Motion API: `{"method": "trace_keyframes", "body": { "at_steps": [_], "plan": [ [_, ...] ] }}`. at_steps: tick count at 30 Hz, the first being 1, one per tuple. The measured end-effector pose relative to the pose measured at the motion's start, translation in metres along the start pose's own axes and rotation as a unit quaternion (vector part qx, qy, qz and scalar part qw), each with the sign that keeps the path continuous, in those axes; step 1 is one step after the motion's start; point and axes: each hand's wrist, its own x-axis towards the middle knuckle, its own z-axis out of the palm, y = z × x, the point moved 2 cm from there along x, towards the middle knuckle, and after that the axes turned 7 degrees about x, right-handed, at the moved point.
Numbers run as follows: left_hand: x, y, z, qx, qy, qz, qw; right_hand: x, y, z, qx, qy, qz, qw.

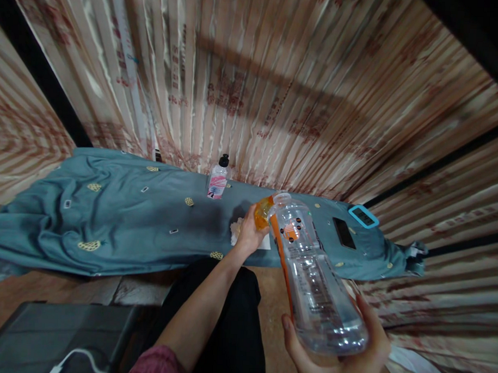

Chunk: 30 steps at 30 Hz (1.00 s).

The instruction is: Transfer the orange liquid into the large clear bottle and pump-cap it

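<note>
- And here are the 2 hands: the right hand (344, 366) cups the base of a big clear bottle (311, 270), thumb on the left flank, fingers on the right.
- The left hand (250, 235) has its fingers closed on a translucent amber piece (263, 211), right beside the bottle's neck; whether those 2 touch, I can't tell.
- Look at that bottle, raised in front of the bench, tilted: long axis from near right to far left, mouth pointing far, base toward the body.
- It's glossy, waisted plastic with an orange-printed label; what's inside, I can't make out.
- Beneath the left hand, crumpled white tissue (236, 229) on the bench cloth (150, 215), teal, wrinkled, dotted with yellow pineapples.
- Far left of the hands, a small bottle (218, 181) stands upright, black-capped, pink-labelled, its contents unclear.
- Over on the right, a flat dark phone (344, 233), then a blue-rimmed display (363, 216).
- Behind it all, a pleated, shiny beige curtain (244, 88); near left, a grey box (60, 327) with a white cable (82, 352).
</note>
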Motion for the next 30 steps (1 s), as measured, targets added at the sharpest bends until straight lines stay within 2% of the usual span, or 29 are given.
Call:
{"method": "trace_keyframes", "body": {
  "at_steps": [9, 13, 16, 30],
  "plan": [
    [0.0, -0.0035, 0.0021, -0.01, -0.004, 0.008, 1.0, -0.0002, -0.002, -0.0003, 0.011, -0.003, 0.019, 1.0],
    [-0.0004, -0.0021, 0.0011, 0.001, -0.003, 0.01, 1.0, 0.0005, 0.0, 0.0007, 0.026, -0.004, 0.002, 1.0],
    [-0.0006, -0.002, 0.0006, 0.004, 0.0, 0.01, 1.0, 0.0009, -0.0002, 0.0007, 0.012, 0.004, -0.008, 1.0],
    [0.0006, -0.0032, 0.0018, -0.019, -0.001, 0.014, 1.0, -0.0003, -0.0084, -0.0024, -0.031, 0.0, 0.028, 0.999]
  ]
}}
